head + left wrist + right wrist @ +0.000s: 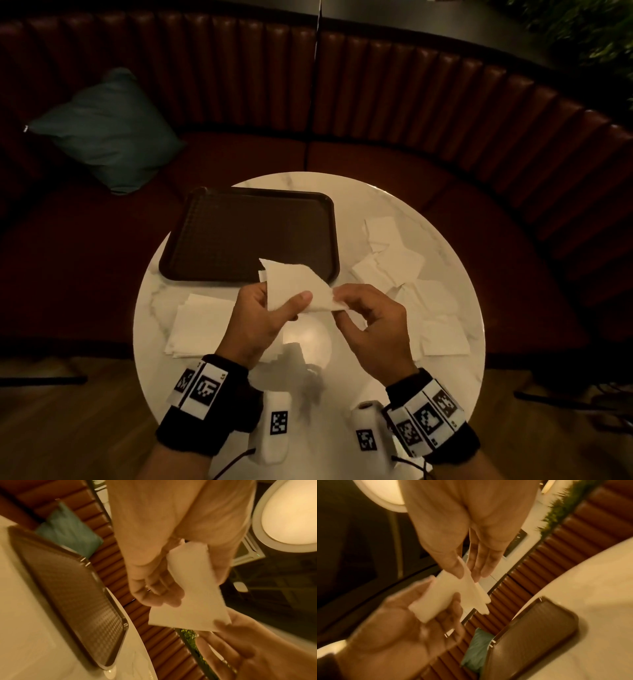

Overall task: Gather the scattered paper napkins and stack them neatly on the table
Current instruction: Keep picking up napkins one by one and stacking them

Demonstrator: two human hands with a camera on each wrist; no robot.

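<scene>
A white paper napkin (294,286) is held up above the round marble table (308,383), between both hands. My left hand (263,308) grips its left part, thumb on top. My right hand (359,308) pinches its right corner. In the left wrist view the napkin (190,595) hangs from the left hand (159,588). The right wrist view shows the napkin (453,592) pinched under the right hand's thumb (453,566). A stack of napkins (198,322) lies on the table at the left. Several loose napkins (411,274) lie scattered at the right.
A dark brown tray (250,233) sits at the back left of the table, with nothing on it. Two white tagged devices (277,425) stand near the front edge. A red booth seat (376,154) curves behind, with a teal cushion (109,130) on it.
</scene>
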